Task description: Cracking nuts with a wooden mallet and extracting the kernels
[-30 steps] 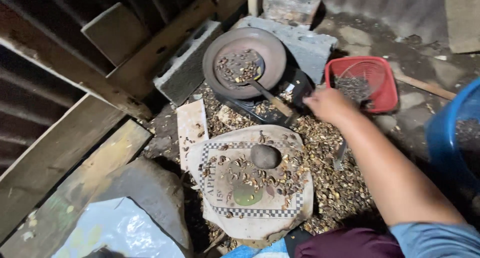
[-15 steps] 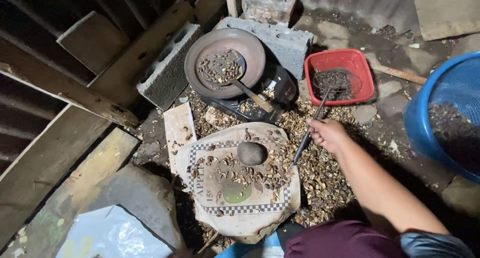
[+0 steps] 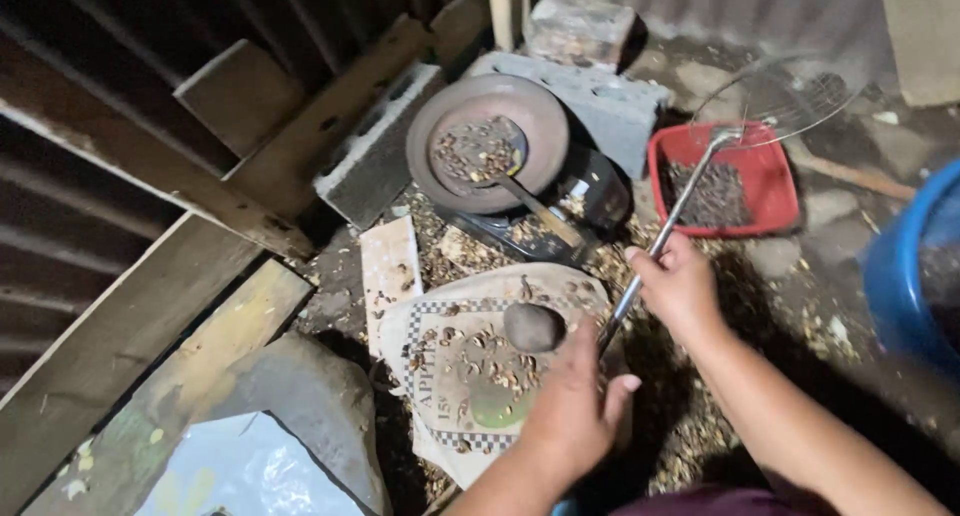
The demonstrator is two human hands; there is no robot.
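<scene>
At far left we see planks (image 3: 130, 346) leaning by a grey stone (image 3: 290, 406). Next comes a printed sack (image 3: 470, 376) strewn with shells, a dark round stone (image 3: 532, 326) sitting on it. Our left hand (image 3: 575, 416) hovers just beside that stone, fingers loosely curled and holding nothing. Behind, a round pan (image 3: 487, 141) holds nuts and a spatula (image 3: 520, 191) (resting on concrete blocks). Our right hand (image 3: 682, 288) is wrapped tight around the metal handle of a wire skimmer (image 3: 775, 96), raised over a red tray (image 3: 725, 181). A blue tub (image 3: 915, 266) sits far right.
</scene>
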